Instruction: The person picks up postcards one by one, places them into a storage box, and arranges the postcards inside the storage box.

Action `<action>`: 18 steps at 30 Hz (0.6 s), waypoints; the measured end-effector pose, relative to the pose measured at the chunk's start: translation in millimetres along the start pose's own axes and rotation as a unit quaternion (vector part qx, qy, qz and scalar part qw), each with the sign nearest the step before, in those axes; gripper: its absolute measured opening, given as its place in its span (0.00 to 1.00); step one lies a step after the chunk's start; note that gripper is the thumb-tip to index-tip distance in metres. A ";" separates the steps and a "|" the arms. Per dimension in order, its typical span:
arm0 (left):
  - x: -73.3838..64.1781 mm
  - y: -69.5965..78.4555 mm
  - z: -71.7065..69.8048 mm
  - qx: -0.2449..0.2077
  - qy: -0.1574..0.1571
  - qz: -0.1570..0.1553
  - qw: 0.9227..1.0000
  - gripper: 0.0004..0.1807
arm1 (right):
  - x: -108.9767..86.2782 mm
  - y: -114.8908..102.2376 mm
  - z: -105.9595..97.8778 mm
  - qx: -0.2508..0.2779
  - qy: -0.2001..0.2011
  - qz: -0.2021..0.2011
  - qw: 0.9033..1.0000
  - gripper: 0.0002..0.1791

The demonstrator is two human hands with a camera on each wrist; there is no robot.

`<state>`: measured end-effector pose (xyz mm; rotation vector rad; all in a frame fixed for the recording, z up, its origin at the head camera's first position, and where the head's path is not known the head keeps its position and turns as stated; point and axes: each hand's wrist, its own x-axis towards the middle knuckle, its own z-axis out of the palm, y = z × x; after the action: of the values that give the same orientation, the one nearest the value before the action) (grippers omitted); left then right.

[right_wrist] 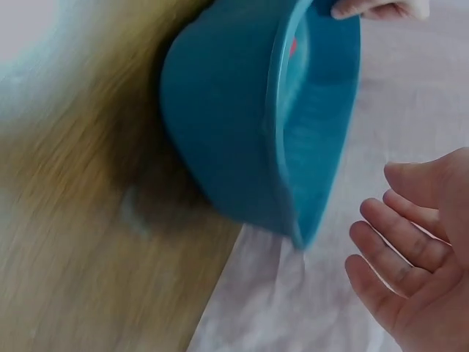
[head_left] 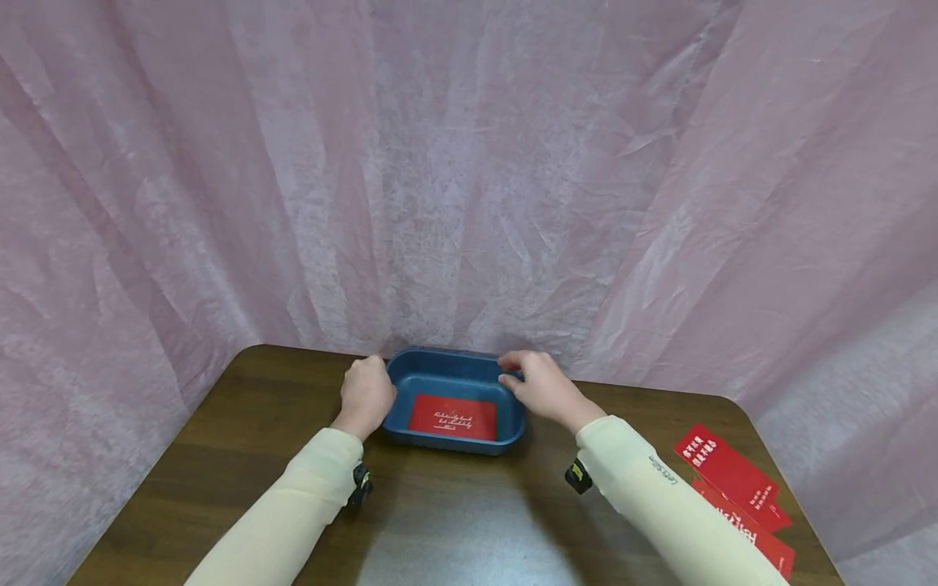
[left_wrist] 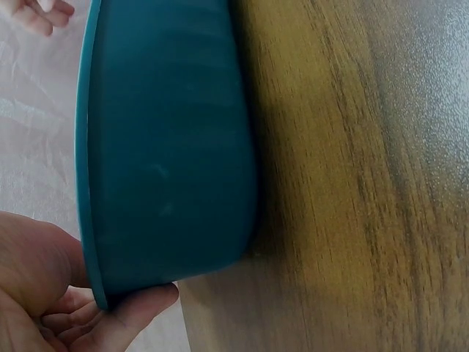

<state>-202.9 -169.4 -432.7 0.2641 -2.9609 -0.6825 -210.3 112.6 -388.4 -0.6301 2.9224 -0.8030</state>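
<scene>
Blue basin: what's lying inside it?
A red card with white script lies on the bottom of the blue basin, toward the near side. Anything under the card is covered, so I can't tell.

A: Any writing in the blue tray [head_left: 447, 446]?
B: The red card [head_left: 453, 407] there seems to say "Relatively hard but absolutely"; its last line is too small.
A: And the right sleeve [head_left: 645, 488]?
B: "Let's Slim", apparently.
A: The red cards at right?
B: White Chinese characters. The far card [head_left: 733, 472] starts "你可以"; the near card's [head_left: 769, 547] are partly covered, unclear.
</scene>
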 end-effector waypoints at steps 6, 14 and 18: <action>-1.2 -0.4 0.2 -0.002 0.005 0.005 1.000 0.08 | -14.3 20.5 -16.9 -0.020 0.062 -0.004 0.998 0.16; -1.1 -2.0 1.8 -0.006 0.009 0.008 1.000 0.07 | -35.7 45.0 -37.9 -0.032 0.108 0.014 0.994 0.17; -0.2 -1.8 3.3 -0.008 0.019 0.013 1.000 0.08 | -45.8 58.9 -48.1 -0.037 0.130 0.025 0.991 0.17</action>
<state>-202.9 -169.6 -436.4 0.2345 -2.9160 -0.6904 -197.4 199.9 -379.0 -0.4865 3.2013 -0.8309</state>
